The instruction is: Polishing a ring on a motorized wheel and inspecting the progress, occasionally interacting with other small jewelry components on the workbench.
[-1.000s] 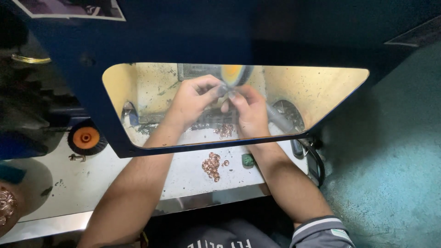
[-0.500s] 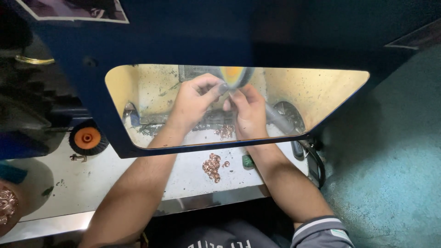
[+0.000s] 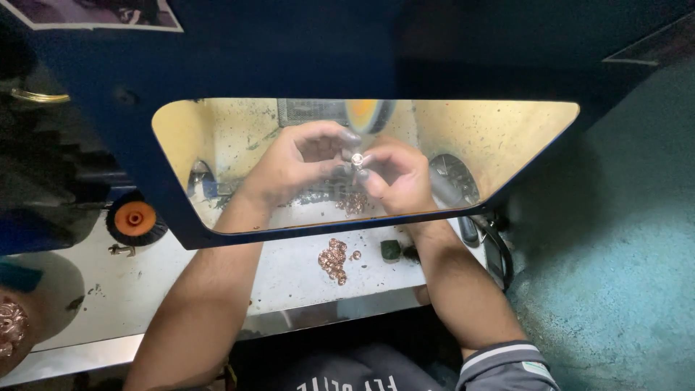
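Behind a clear window in a dark blue guard, both my hands meet just below a spinning orange-yellow polishing wheel. My left hand and my right hand pinch one small shiny metal ring between their fingertips. The fingertips are dark with grime. A little heap of copper-coloured rings lies on the white bench below my wrists, and more of them show through the window.
A small dark green block lies beside the ring heap. An orange-centred black brush wheel sits at the left. A dish of copper pieces is at the far left edge. Teal floor is to the right.
Both hands have stayed under the wheel, shifting only slightly; the ring is a little lower and clearer between the fingertips.
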